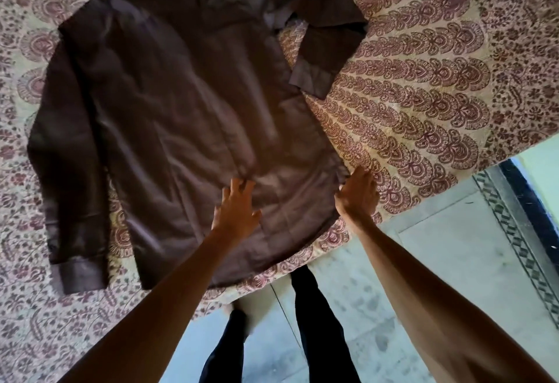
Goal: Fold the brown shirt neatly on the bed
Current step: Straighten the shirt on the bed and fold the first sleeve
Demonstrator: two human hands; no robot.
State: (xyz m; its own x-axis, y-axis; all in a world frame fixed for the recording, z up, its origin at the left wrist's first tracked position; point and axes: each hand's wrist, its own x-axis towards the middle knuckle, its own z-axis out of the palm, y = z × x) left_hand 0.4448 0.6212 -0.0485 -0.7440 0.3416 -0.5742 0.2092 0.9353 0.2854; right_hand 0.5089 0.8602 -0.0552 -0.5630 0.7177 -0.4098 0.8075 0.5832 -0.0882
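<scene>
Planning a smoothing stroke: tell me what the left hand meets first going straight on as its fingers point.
Just more brown shirt: the left hand lies on it, and only cloth seems ahead.

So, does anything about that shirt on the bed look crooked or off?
Only the sleeves. On the brown shirt, the right-hand sleeve is bent at the elbow, cuff doubling back toward the body, while the left-hand sleeve lies straight alongside. Nothing looks torn.

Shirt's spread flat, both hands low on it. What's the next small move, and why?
Probably fold the side edge inward: the left hand rests on the brown shirt, anchoring it, and the right hand is at that edge.
</scene>
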